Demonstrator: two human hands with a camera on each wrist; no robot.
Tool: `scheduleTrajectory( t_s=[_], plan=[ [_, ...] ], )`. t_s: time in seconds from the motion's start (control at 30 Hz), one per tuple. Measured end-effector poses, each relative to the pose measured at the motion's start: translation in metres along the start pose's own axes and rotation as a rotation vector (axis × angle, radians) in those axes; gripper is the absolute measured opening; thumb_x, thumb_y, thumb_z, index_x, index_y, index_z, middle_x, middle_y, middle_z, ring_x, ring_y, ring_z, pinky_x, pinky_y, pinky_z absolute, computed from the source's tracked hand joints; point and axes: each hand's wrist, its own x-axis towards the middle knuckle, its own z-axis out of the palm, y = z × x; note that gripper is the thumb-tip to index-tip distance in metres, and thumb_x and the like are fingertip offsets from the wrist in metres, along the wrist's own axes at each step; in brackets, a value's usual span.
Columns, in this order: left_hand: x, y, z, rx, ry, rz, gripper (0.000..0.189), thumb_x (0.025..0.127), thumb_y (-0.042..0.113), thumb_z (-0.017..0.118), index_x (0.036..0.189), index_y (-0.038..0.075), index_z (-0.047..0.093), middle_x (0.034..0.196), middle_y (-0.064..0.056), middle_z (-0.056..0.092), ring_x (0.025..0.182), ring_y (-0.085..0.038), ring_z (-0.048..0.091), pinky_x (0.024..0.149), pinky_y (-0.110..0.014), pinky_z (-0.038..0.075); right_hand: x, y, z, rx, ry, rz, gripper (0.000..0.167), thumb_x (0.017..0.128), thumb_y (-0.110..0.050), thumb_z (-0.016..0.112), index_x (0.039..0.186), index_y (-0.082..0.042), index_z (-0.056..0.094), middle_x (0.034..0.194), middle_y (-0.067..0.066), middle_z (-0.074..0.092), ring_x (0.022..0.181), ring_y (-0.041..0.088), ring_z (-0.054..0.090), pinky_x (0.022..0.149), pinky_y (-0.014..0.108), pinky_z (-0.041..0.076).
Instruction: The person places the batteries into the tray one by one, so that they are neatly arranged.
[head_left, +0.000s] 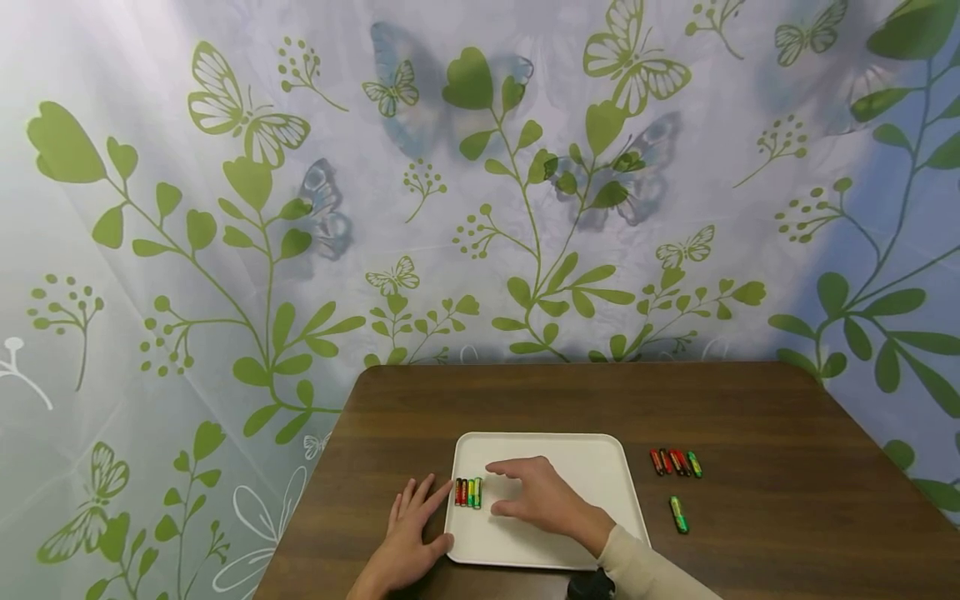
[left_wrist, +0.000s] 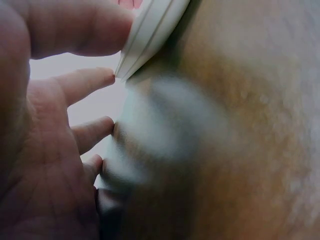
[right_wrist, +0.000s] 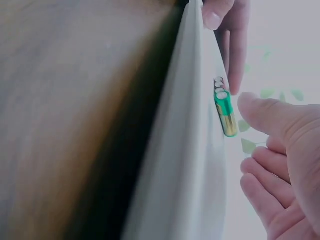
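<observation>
Steadying the cream rectangular tray (head_left: pixel 585 458) with your empty, spread left hand (head_left: pixel 408 540), guide your empty right hand (head_left: pixel 546 500), thumb and fingers wide apart, without nudging the four red-and-green cylindrical batteries (head_left: pixel 471 492) at the tray's nine o'clock.

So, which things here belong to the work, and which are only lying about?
Apparently in the work: left hand; right hand; tray; four batteries on it; possibly battery row and single green battery off the tray.

Only surroundings: brown table; patterned backdrop.
</observation>
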Motion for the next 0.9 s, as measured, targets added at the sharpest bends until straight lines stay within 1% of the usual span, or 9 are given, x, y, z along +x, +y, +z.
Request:
scheduleTrajectory(
  t_s=[0.1, 0.27, 0.53, 0.7, 0.9],
  plan=[
    [0.0, 0.0, 0.0, -0.003, 0.004, -0.001, 0.079, 0.088, 0.018, 0.078, 0.163, 0.013, 0.053, 0.175, -0.032, 0.03, 0.164, -0.063, 0.005, 0.127, -0.078, -0.005, -0.005, 0.001, -0.009, 0.017, -0.019, 0.01, 0.056, 0.089, -0.028, 0.092, 0.139, -0.01, 0.075, 0.137, 0.001, 0.078, 0.117, 0.029, 0.079, 0.101, 0.043, 0.064],
    [0.0, -0.002, 0.001, -0.028, 0.024, 0.02, 0.078, 0.088, 0.018, 0.078, 0.162, 0.012, 0.053, 0.173, -0.035, 0.031, 0.162, -0.065, 0.006, 0.126, -0.078, -0.006, -0.014, 0.005, -0.026, 0.047, -0.032, 0.009, 0.057, 0.09, -0.032, 0.09, 0.141, -0.011, 0.075, 0.138, 0.002, 0.078, 0.119, 0.033, 0.078, 0.102, 0.046, 0.064],
    [0.0, -0.003, 0.0, -0.022, -0.014, 0.008, 0.08, 0.089, 0.018, 0.077, 0.164, 0.013, 0.05, 0.176, -0.032, 0.027, 0.164, -0.063, 0.002, 0.126, -0.078, -0.007, -0.034, 0.017, -0.051, -0.006, -0.005, -0.002, 0.058, 0.09, -0.039, 0.09, 0.14, -0.013, 0.076, 0.135, 0.0, 0.079, 0.116, 0.032, 0.08, 0.099, 0.043, 0.065],
    [0.0, -0.003, 0.0, -0.025, -0.015, 0.004, 0.08, 0.089, 0.018, 0.078, 0.165, 0.014, 0.05, 0.176, -0.032, 0.027, 0.164, -0.062, 0.002, 0.127, -0.077, -0.007, -0.049, 0.025, -0.064, -0.028, 0.017, -0.008, 0.058, 0.089, -0.038, 0.091, 0.138, -0.013, 0.077, 0.134, -0.001, 0.08, 0.113, 0.031, 0.081, 0.098, 0.042, 0.065],
    [0.001, -0.003, 0.0, -0.015, -0.015, 0.0, 0.081, 0.089, 0.019, 0.079, 0.164, 0.015, 0.051, 0.176, -0.031, 0.028, 0.164, -0.063, 0.003, 0.126, -0.078, -0.006, -0.071, 0.037, -0.08, -0.015, 0.037, -0.019, 0.057, 0.088, -0.03, 0.093, 0.139, -0.011, 0.076, 0.135, 0.001, 0.079, 0.113, 0.032, 0.081, 0.094, 0.042, 0.066]
  ],
)
